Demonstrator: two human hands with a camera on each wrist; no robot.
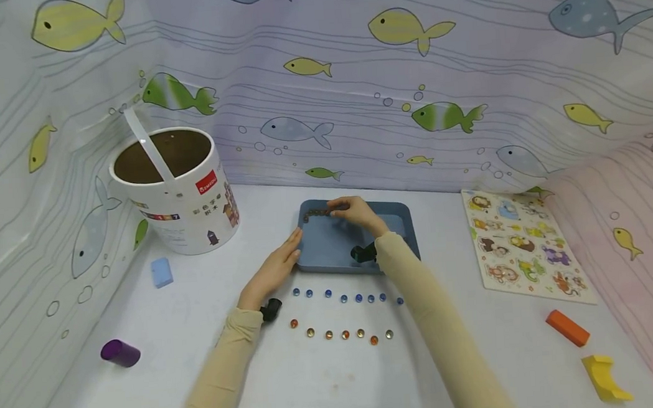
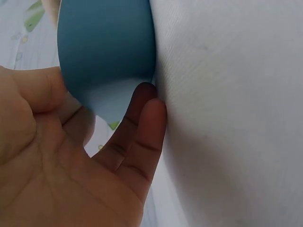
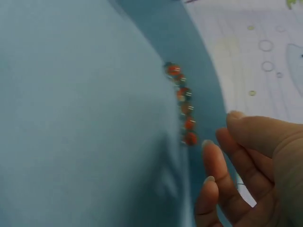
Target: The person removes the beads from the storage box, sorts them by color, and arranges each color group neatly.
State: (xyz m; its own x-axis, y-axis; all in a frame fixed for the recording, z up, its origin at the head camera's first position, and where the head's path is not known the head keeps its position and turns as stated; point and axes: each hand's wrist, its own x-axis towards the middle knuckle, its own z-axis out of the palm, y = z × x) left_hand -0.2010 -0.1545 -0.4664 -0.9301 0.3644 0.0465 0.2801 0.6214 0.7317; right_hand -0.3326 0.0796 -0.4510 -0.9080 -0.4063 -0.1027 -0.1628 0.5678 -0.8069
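Two rows of marbles point(image 1: 341, 318), one blue and one amber, lie on the white surface point(image 1: 326, 379) just before the blue tray point(image 1: 400, 215). The left hand point(image 1: 274, 269) rests flat-fingered against the tray's left edge, while the right hand point(image 1: 355, 211), fingers loosely curled and holding nothing visible, hovers beside a short line of orange marbles point(image 3: 182, 101) along the tray's far rim; by the look of it, most remain outside.

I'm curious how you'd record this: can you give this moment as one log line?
left hand: flat against tray edge | right hand: at marbles in tray, none visibly held | more marbles: two rows on table
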